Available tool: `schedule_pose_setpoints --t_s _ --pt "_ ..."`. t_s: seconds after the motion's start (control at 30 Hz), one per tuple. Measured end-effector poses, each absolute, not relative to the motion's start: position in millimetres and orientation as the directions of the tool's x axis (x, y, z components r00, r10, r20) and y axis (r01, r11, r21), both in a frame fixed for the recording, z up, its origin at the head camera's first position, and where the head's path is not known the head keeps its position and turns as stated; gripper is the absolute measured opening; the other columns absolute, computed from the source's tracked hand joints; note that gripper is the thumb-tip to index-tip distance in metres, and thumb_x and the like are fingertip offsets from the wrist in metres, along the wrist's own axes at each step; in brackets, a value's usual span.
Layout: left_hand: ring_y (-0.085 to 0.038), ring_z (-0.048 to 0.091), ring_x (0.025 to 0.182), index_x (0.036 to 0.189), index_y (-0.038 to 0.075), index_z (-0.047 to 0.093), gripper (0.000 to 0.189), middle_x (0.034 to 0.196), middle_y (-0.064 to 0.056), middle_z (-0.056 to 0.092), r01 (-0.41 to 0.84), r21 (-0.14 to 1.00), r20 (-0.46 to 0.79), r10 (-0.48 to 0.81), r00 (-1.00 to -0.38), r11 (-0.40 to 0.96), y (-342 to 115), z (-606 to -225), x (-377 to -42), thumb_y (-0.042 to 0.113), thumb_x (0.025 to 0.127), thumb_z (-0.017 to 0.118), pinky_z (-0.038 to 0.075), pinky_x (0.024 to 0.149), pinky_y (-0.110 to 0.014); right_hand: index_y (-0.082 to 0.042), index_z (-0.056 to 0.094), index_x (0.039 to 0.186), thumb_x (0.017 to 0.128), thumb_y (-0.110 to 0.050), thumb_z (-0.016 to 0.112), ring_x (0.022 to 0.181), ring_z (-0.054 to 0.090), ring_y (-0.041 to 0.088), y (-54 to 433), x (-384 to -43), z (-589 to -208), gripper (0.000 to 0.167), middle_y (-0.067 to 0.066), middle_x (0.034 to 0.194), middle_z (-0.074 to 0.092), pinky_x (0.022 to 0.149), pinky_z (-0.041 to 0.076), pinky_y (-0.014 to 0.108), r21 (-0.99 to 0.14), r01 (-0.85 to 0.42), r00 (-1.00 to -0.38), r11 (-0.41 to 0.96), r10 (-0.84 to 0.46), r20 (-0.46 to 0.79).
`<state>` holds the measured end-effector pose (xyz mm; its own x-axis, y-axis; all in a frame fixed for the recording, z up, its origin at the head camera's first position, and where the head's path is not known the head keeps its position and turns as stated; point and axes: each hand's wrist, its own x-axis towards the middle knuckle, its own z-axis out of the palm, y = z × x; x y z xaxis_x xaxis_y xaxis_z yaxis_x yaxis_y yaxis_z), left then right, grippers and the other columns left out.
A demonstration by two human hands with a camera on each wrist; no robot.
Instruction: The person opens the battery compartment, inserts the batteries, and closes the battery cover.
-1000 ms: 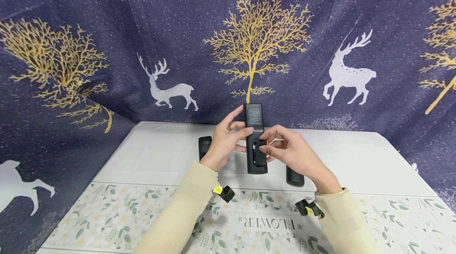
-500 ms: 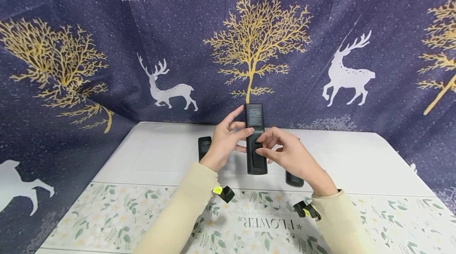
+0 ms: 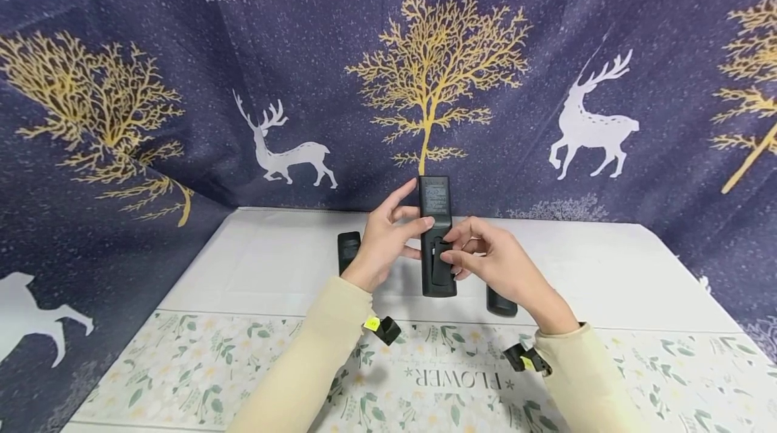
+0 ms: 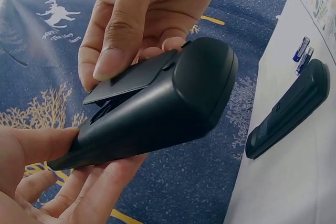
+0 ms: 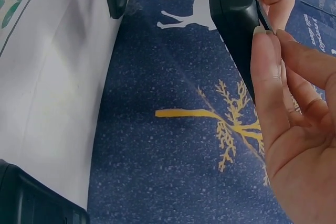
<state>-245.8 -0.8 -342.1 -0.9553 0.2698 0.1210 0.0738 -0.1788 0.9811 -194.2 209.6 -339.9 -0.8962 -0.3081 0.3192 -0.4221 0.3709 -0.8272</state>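
Observation:
My left hand [image 3: 384, 241] grips a black remote control [image 3: 434, 200] from its left side, thumb on the back, holding it up over the table. The back faces me, with a printed label at the top. My right hand [image 3: 500, 261] pinches the battery cover [image 3: 442, 268] near its upper end, between thumb and fingers. In the left wrist view the cover [image 4: 134, 80] sits tilted over the battery compartment, raised at the end toward the label, with a dark gap beneath. Its other end lies close to the remote's rounded bottom. The right wrist view shows the thumb right at the cover's edge.
A second black remote [image 3: 349, 248] lies on the white table [image 3: 285, 251], partly behind my left hand. A third remote [image 3: 502, 302] lies under my right hand. Two loose batteries [image 4: 301, 49] are near a remote [image 4: 291, 106] in the left wrist view. A patterned curtain [image 3: 473, 116] hangs behind.
One second ago the cover stood off with a battery showing. Half a second ago it lay over the compartment. Now it is tilted up again. My left hand has stayed almost still.

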Motion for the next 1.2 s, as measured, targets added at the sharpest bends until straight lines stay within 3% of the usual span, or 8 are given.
schedule_pose_setpoints --t_s 0.2,0.3,0.5,0.6,0.7,0.83,1.2 --pt "-0.025 0.073 0.094 0.163 0.033 0.045 0.075 0.128 -0.013 0.068 0.075 0.98 0.125 0.281 -0.951 -0.183 -0.4 -342.2 -246.1 0.005 0.1 0.075 0.065 0.068 -0.046 -0.007 0.074 0.116 0.096 -0.007 0.081 0.072 0.066 0.029 210.3 -195.4 -340.2 0.022 0.002 0.082 0.066 0.062 0.06 0.036 -0.753 -0.498 -0.864 0.43 -0.322 0.387" --pt "-0.026 0.073 0.095 0.163 0.034 0.045 0.075 0.127 -0.013 0.069 0.068 0.982 0.117 0.28 -0.953 -0.179 -0.9 -342.4 -245.4 0.005 0.1 0.074 0.065 0.069 -0.046 -0.008 0.074 0.122 0.096 -0.01 0.081 0.071 0.065 0.024 210.3 -195.3 -341.6 0.026 0.002 0.083 0.064 0.061 0.058 0.034 -0.74 -0.501 -0.864 0.449 -0.313 0.395" --pt "-0.027 0.074 0.094 0.162 0.037 0.046 0.075 0.126 -0.012 0.07 0.066 0.982 0.113 0.273 -0.955 -0.176 -1.9 -340.5 -245.1 0.006 0.1 0.075 0.065 0.07 -0.047 -0.009 0.057 0.149 0.098 -0.016 0.081 0.079 0.067 0.024 209.7 -196.2 -341.5 0.057 0.016 0.113 0.062 0.066 0.061 0.038 -0.765 -0.434 -0.901 0.476 -0.235 0.365" --pt "-0.027 0.074 0.094 0.161 0.038 0.047 0.075 0.126 -0.012 0.07 0.073 0.982 0.119 0.267 -0.956 -0.176 -1.3 -339.3 -245.1 0.006 0.1 0.076 0.065 0.07 -0.047 -0.012 0.041 0.162 0.1 -0.018 0.079 0.092 0.071 0.027 209.5 -197.3 -341.6 0.074 0.022 0.132 0.058 0.072 0.064 0.042 -0.819 -0.385 -0.922 0.426 -0.216 0.321" --pt "-0.027 0.074 0.093 0.161 0.037 0.048 0.074 0.126 -0.012 0.069 0.068 0.981 0.116 0.274 -0.955 -0.18 -0.6 -339.4 -244.0 0.006 0.1 0.075 0.065 0.07 -0.047 -0.016 0.028 0.169 0.102 -0.018 0.076 0.101 0.073 0.03 207.9 -197.4 -343.5 0.082 0.024 0.14 0.055 0.076 0.064 0.045 -0.881 -0.336 -0.936 0.334 -0.223 0.273" --pt "-0.026 0.074 0.093 0.161 0.037 0.047 0.074 0.127 -0.013 0.069 0.054 0.982 0.107 0.298 -0.949 -0.18 0.6 -341.5 -242.8 0.005 0.1 0.075 0.065 0.071 -0.048 -0.02 0.022 0.171 0.104 -0.018 0.073 0.1 0.074 0.032 205.5 -196.4 -347.5 0.084 0.024 0.137 0.056 0.073 0.065 0.044 -0.917 -0.296 -0.943 0.267 -0.234 0.237" --pt "-0.027 0.074 0.093 0.16 0.038 0.049 0.073 0.127 -0.012 0.069 0.069 0.982 0.117 0.283 -0.952 -0.174 1.6 -341.6 -242.3 0.005 0.1 0.075 0.065 0.071 -0.048 -0.02 0.025 0.171 0.103 -0.014 0.073 0.094 0.074 0.031 202.7 -199.5 -350.2 0.083 0.023 0.13 0.059 0.068 0.064 0.045 -0.911 -0.315 -0.941 0.265 -0.215 0.263"
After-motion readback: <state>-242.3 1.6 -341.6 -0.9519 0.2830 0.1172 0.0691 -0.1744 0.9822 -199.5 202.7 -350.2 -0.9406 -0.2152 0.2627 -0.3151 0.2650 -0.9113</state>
